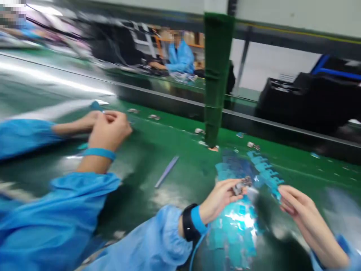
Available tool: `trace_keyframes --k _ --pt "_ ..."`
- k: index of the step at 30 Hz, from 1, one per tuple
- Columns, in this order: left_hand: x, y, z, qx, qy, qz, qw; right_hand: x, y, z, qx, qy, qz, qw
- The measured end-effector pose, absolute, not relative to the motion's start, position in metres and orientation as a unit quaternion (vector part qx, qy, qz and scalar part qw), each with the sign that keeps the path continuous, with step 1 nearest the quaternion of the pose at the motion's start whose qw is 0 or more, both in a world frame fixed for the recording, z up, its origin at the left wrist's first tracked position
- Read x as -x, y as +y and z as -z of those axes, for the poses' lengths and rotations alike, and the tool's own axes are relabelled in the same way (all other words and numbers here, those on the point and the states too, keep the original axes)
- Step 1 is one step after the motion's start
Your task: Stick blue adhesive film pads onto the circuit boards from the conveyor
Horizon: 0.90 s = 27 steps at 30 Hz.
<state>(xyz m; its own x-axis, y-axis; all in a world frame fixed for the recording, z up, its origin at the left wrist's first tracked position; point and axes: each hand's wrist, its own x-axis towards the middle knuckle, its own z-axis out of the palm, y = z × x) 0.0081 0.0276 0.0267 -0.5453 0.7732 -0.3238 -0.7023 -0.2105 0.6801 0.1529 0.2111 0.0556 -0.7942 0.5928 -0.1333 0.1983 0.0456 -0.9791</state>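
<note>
I observe the left hand (218, 199) pinching a small metallic part (239, 187) between thumb and fingers, above a spread of teal film pieces (232, 237) on the green bench (143, 150). The right hand (299, 207), fingertips pressed together, pinches the near end of a notched teal strip (264, 171), right of that part. A slim purple tool (167, 172) lies farther left, short of a co-worker's hands (108, 130), whose grip I cannot tell

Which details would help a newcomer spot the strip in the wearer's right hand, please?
Over the green table, right of the green post, is the right hand. It pinches a long teal strip, its jagged edge unlike the squarish teal pieces.
</note>
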Motion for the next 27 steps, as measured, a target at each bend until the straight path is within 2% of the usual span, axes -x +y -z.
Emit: trace_keyframes --k 2,5,9,16,23,27 --pt "-0.003 0.027 -0.024 -0.047 0.4 -0.777 0.484 -0.132 0.219 -0.069 0.297 -0.652 -0.678 0.168" --pt "-0.002 0.028 -0.022 -0.047 0.395 -0.774 0.492 -0.09 0.241 -0.075 0.321 -0.651 -0.644 0.24" --pt "-0.004 0.028 -0.024 -0.042 0.398 -0.776 0.487 -0.029 0.277 -0.058 0.341 -0.661 -0.595 0.304" --pt "-0.002 0.028 -0.027 -0.035 0.395 -0.779 0.485 0.036 0.318 -0.019 0.351 -0.7 -0.546 0.297" --pt "-0.003 0.027 -0.028 -0.042 0.395 -0.775 0.491 0.042 0.338 -0.001 0.311 -0.754 -0.489 0.31" --pt "-0.002 0.027 -0.028 -0.051 0.394 -0.775 0.492 0.038 0.346 0.009 0.276 -0.8 -0.446 0.291"
